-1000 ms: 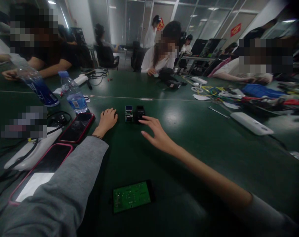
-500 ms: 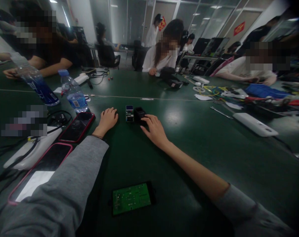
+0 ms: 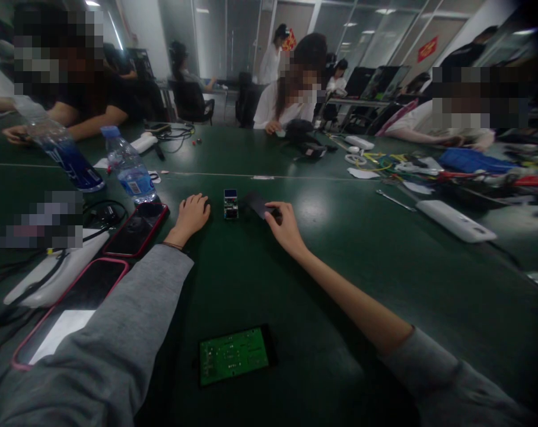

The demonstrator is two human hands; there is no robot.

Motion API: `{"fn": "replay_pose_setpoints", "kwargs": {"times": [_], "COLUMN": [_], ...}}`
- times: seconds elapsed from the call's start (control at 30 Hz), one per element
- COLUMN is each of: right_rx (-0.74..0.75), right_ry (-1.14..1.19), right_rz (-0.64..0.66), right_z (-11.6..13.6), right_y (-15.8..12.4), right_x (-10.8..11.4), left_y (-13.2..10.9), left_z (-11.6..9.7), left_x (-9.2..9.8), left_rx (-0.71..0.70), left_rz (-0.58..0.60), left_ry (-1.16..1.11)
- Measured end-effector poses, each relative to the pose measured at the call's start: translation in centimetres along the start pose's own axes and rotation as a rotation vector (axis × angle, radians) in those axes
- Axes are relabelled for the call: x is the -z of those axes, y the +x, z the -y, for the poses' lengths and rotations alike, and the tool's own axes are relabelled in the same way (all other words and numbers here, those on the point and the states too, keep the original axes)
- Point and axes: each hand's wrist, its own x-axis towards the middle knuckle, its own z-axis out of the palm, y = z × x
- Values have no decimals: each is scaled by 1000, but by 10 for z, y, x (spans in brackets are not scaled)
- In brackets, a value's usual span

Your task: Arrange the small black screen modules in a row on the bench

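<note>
Nearest, at six o'clock, a green circuit board [image 3: 233,357] in a dark frame lies on the table [image 3: 340,284]. Near centre, the right hand [image 3: 287,224] pinches a blurred black casing [image 3: 255,203] between thumb and fingers. At the casing's nine o'clock stands a small electronic module [image 3: 230,204]; farther along, the left hand [image 3: 192,214] rests palm-down, fingers relaxed. Beyond, toward ten, stands a water bottle [image 3: 130,172]; at twelve, a person in white [image 3: 304,110].
</note>
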Motion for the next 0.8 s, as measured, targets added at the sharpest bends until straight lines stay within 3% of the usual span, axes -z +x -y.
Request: {"fn": "replay_pose_setpoints", "kwargs": {"times": [0.2,0.47,0.63,0.8], "right_rx": [-153,-284,-261,-98], "right_ry": [-99,26,-118,-201], "right_rz": [-28,-25,-105,-47], "right_z": [-12,-12,-14,-5], "right_y": [0,1,1,-2], "right_x": [0,2,0,1], "left_y": [-1,1,1,1], "left_z": [-1,2,5,1], "left_x": [2,-2,-5,-1], "left_rx": [6,-3,-12,3], "left_rz": [6,-6,-19,3], "left_ry": [-8,-16,-21,-12]}}
